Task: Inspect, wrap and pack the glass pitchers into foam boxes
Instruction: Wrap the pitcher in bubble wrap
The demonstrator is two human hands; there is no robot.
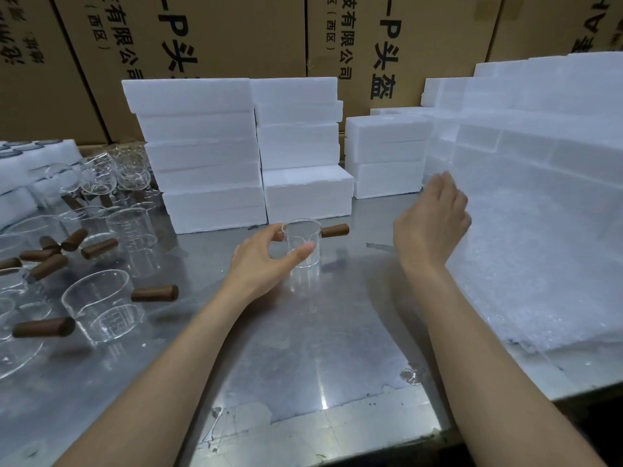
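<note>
Standing upright near the middle of the counter (303,348), a glass pitcher (301,242) with a brown wooden handle (334,229) is sitting just in front of the stacked foam boxes (236,146). The left hand (266,261) is curling around its left side, fingers (301,251) and thumb spread in an open C, the forefinger lying across the front of the glass; whether they are pressing it is unclear. The right hand (433,219) is hovering open, away from the pitcher, beside a pile of white wrap sheets (539,247) along the right edge. More pitchers (101,305) are crowding the left side.
</note>
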